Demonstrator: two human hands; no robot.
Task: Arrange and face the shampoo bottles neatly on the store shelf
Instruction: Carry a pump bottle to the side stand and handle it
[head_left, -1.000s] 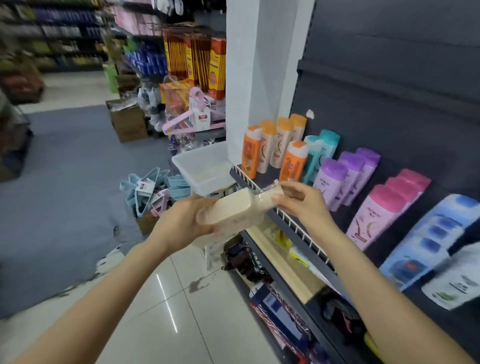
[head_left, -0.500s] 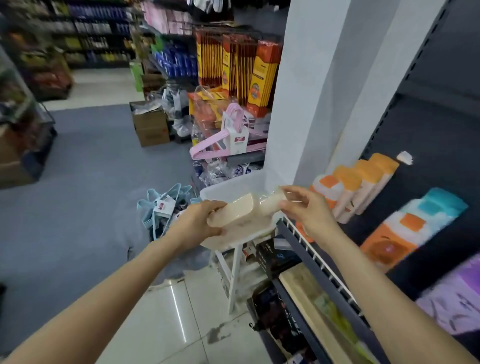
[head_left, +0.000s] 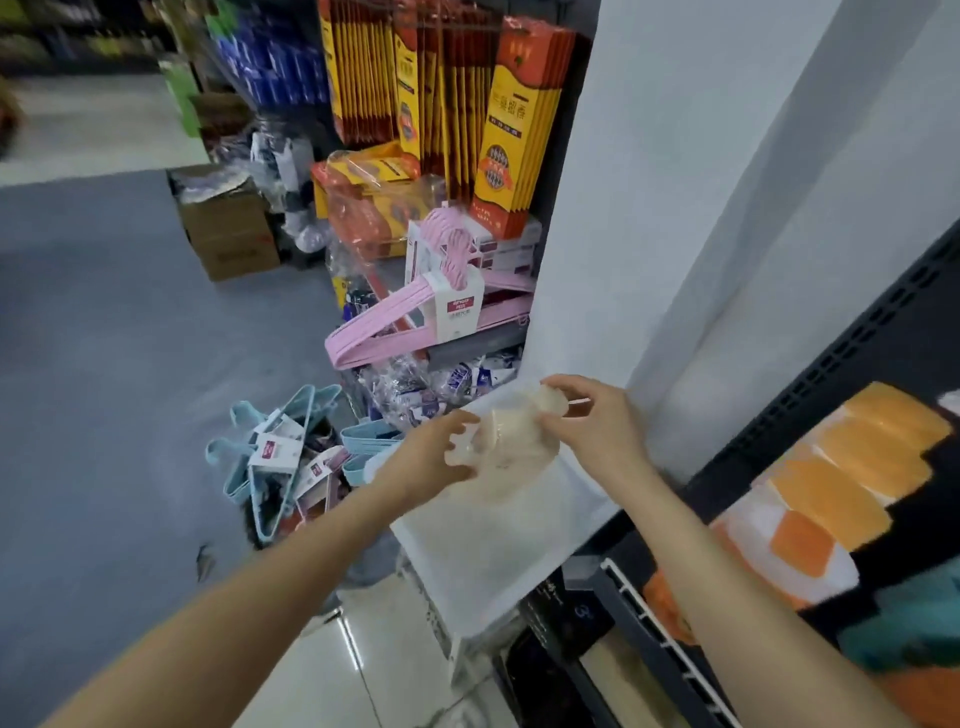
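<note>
- Your left hand (head_left: 434, 457) wraps the lower body of a cream bottle (head_left: 506, 441), fingers curled closed around it, the arm coming in from 7 o'clock.
- Your right hand (head_left: 597, 423) pinches the cap end of the same bottle between thumb and fingertips, the arm coming in from 5 o'clock.
- The bottle lies roughly level between the two hands near the middle of the view, cap toward 2 o'clock; motion blur hides its label.
- Directly under the hands sits a white plastic bin (head_left: 488, 561); whether the bottle touches it you cannot tell.
- At 3 to 4 o'clock the dark store shelf (head_left: 639, 618) with a white wire front rail carries orange-capped shampoo bottles (head_left: 852, 467) standing in a row, heavily blurred; a teal bottle (head_left: 914, 618) shows below them toward 4 o'clock.
- A white pillar (head_left: 675, 208) rises from behind your right hand toward 1 o'clock.
- At 12 o'clock, just beyond the bin, a bundle of pink hangers (head_left: 415, 322) leans, with tall yellow-and-red packs (head_left: 509, 130) behind it.
- At 9 o'clock, pale blue hangers (head_left: 280, 467) lie heaped on the floor, well apart from the shelf.
- A cardboard box (head_left: 228, 228) sits on the grey floor at 11 o'clock.
</note>
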